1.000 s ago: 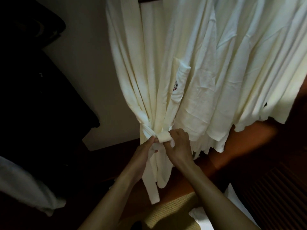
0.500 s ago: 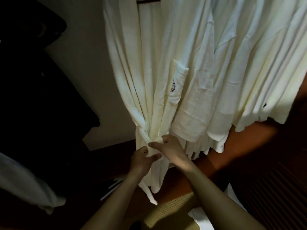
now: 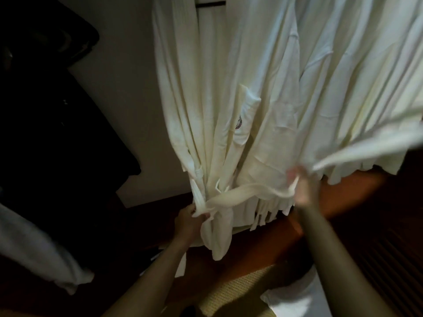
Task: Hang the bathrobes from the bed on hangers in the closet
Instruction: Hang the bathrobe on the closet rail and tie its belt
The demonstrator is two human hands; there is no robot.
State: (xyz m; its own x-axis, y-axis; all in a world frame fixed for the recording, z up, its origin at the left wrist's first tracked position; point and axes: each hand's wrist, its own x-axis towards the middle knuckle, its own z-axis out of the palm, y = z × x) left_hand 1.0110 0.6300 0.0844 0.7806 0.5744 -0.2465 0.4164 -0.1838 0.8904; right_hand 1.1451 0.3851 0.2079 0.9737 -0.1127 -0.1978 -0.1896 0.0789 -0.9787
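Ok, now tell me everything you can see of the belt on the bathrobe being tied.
The belt is a flat, soft strip of cream fabric, matching the bathrobe it circles at the waist. The left hand grips it where strands cross at the front; from there one length stretches rightward, slightly twisted, to the right hand, which is blurred but seems to pinch it. A blurred pale strip beyond that hand may be its tail.

The single head-worn camera looks forward and down, close on hanging bathrobes (image 3: 229, 99) and both forearms.
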